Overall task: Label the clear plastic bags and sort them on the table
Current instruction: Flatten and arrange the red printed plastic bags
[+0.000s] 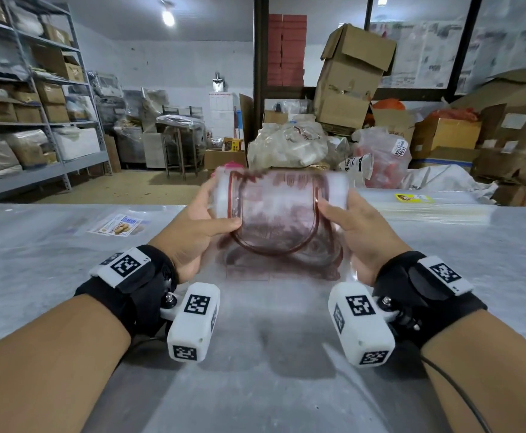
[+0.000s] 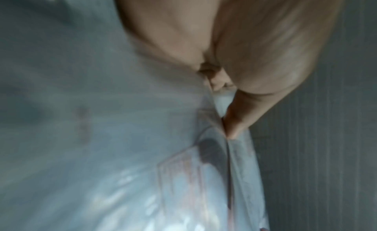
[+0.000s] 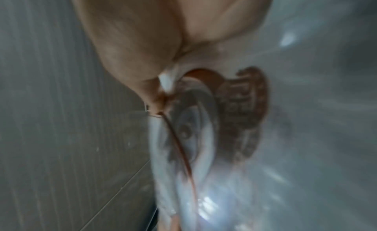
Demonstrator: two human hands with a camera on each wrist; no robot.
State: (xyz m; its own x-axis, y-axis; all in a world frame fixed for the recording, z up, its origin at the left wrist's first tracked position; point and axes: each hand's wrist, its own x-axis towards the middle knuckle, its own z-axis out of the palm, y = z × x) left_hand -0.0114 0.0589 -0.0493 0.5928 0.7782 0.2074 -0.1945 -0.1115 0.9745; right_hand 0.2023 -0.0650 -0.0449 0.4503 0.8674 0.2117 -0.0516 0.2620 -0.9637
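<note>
A clear plastic bag (image 1: 279,214) with dark red printing is held up above the table (image 1: 37,260), blurred by motion. My left hand (image 1: 202,220) pinches its left edge between thumb and fingers. Its right edge is pinched by my right hand (image 1: 349,223). The left wrist view shows the thumb (image 2: 240,118) pressed on the bag (image 2: 204,178). In the right wrist view the thumb (image 3: 151,95) pinches the bag (image 3: 234,113) beside its red print. A labelled bag (image 1: 119,226) with a biscuit picture lies flat at the table's left.
A stack of flat clear bags (image 1: 436,204) with a yellow sticker lies at the table's far right. Cardboard boxes (image 1: 349,82) and bagged goods crowd the space behind the table. Metal shelving (image 1: 30,104) stands at the left.
</note>
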